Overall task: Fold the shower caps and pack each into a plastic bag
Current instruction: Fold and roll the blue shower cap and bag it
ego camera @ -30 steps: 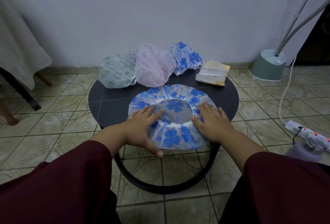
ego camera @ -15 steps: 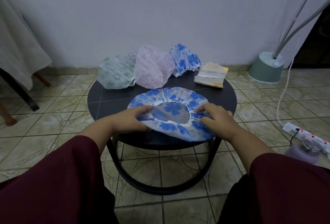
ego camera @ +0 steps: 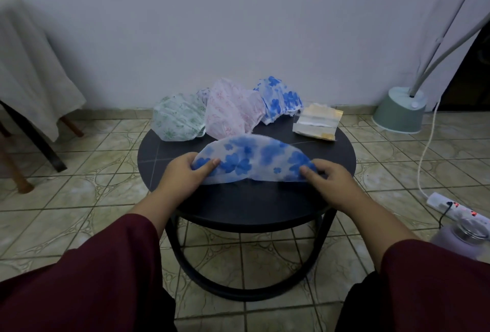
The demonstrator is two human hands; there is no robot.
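A blue-flowered shower cap [ego camera: 254,158] lies folded into a half-moon on the round black table [ego camera: 246,207]. My left hand [ego camera: 185,175] pinches its left end between thumb and fingers. My right hand [ego camera: 328,180] pinches its right end the same way. At the back of the table sit a green-patterned cap [ego camera: 179,117], a pink cap [ego camera: 233,109] and another blue-flowered cap [ego camera: 278,99]. A stack of plastic bags [ego camera: 316,121] lies at the back right of the table.
A white power strip [ego camera: 450,207] with a cord lies on the tiled floor at right, beside a purple bottle [ego camera: 461,236]. A green stand base [ego camera: 400,110] sits by the wall. A cloth-draped table [ego camera: 29,80] stands at left.
The cap lay open and flat under both palms. Both hands took hold of its near edge and folded it away from me, so it is now a half-moon.
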